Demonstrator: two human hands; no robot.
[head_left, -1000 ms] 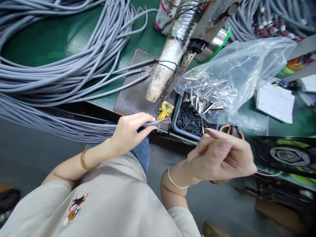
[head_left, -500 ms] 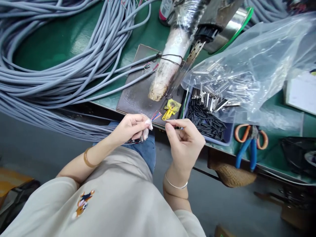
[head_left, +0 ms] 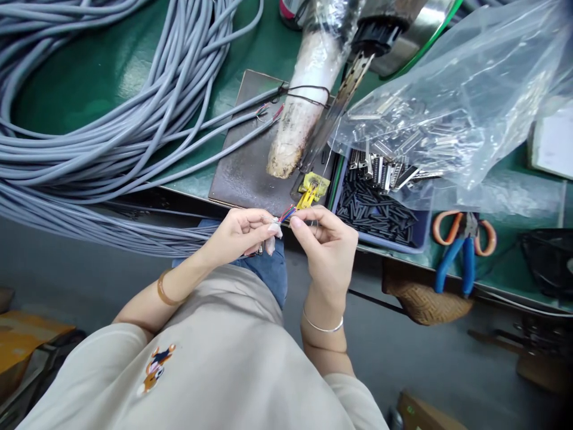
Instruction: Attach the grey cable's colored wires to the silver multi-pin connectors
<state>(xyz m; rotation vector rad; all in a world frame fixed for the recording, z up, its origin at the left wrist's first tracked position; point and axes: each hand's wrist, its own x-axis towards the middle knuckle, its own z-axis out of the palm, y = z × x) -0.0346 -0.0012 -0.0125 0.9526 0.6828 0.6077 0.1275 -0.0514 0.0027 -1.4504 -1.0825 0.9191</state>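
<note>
Pinched in my left hand (head_left: 246,234) is the end of a grey cable, from which thin red, blue and white wires (head_left: 287,212) fan out. White wrapping shows on the fingertips of that hand. My right hand (head_left: 329,242) has thumb and forefinger closed at the tips of these wires; whether a single wire sits between them is too small to make out. Just beyond the fingers lies a yellow clip-like piece (head_left: 308,194) on a dark board (head_left: 242,170). A small metal connector partly shows below my left fingers.
Coiled grey cables (head_left: 179,119) cover the left of the green bench. A white-wrapped tool (head_left: 295,119) leans over the board. Right of it stand a blue tray (head_left: 414,242) with black sleeves and metal connectors, a clear plastic bag (head_left: 496,113) and blue-handled pliers (head_left: 468,263).
My right hand has moved left and slightly up, its fingertips now meeting the wires held by my left hand. The view has shifted slightly.
</note>
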